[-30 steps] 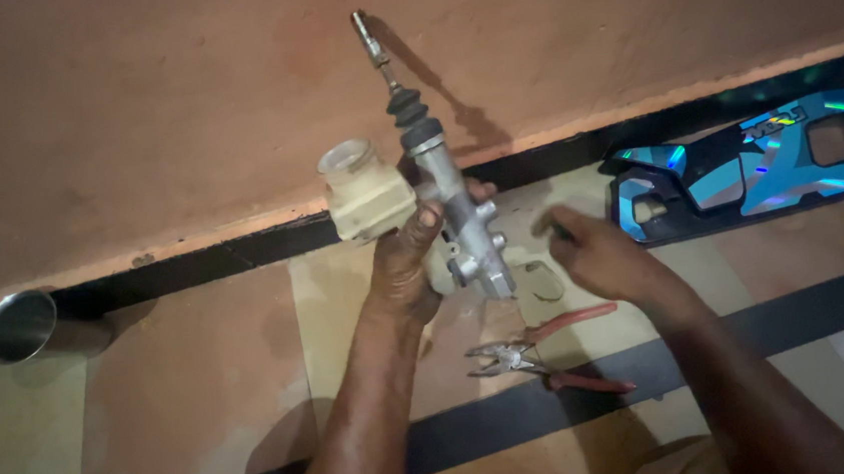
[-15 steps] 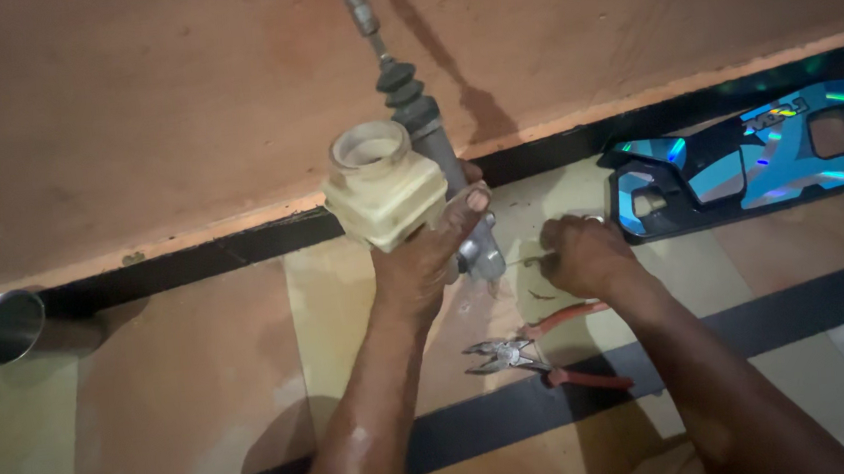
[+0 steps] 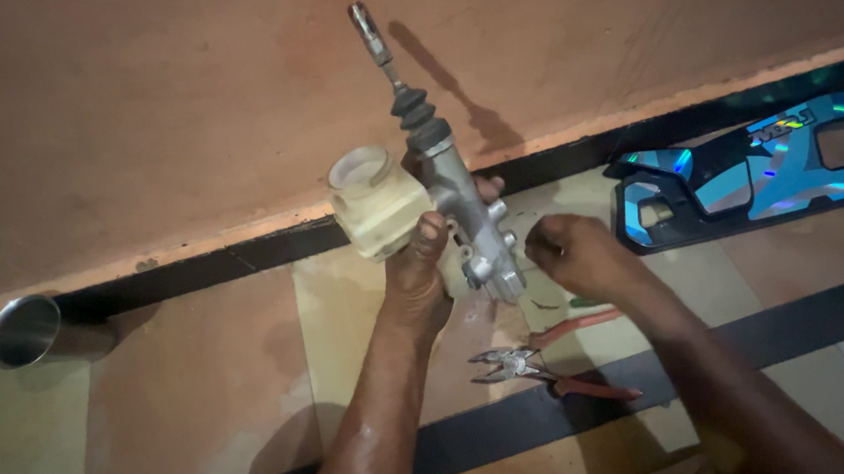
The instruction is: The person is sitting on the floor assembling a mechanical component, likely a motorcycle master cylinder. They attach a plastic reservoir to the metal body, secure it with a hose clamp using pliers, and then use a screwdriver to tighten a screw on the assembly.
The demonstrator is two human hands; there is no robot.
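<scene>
Left hand (image 3: 423, 277): wrapped round master cylinder (image 3: 460, 204), rod tilted to 11 o'clock.
Right hand (image 3: 572, 253): fingers curled, grip contents unclear, at 3 o'clock of cylinder.
Pliers (image 3: 542, 363): on floor, 5 o'clock.

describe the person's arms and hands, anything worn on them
Both forearms are bare as far as the picture shows: no sleeves, gloves, watch or bands in view. The left hand and right hand show no rings that I can make out. The left forearm has a slight sheen, as if damp or oily. Fingernails are too small to judge.
</scene>
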